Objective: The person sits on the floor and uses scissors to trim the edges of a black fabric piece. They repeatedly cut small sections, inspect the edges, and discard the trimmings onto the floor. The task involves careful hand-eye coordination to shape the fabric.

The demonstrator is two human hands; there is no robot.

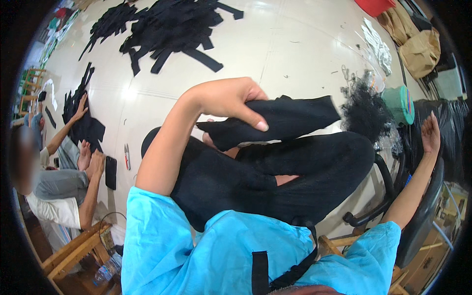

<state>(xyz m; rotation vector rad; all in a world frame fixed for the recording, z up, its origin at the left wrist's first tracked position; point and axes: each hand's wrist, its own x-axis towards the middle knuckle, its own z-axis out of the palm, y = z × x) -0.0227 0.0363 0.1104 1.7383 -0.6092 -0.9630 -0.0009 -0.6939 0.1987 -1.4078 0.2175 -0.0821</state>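
My left hand (231, 101) is closed on a folded piece of black fabric (295, 118), thumb on top. The fabric is held above my lap, its cut end pointing right. My right hand (431, 135) is away from the fabric, raised at the far right beside a black plastic bag (450, 123). Its fingers are drawn together; whether anything small is between them cannot be made out. A tangled heap of black thread (366, 108) lies beyond my right knee, next to a green bucket (399, 105).
Black fabric strips (169, 29) are piled on the floor ahead. At left, another person's hand (80, 109) rests by more black pieces (88, 129). Thread snips (127, 156) and a phone (111, 173) lie nearby. Brown bags (420, 53) stand far right; a chair arm (386, 182) is beside me.
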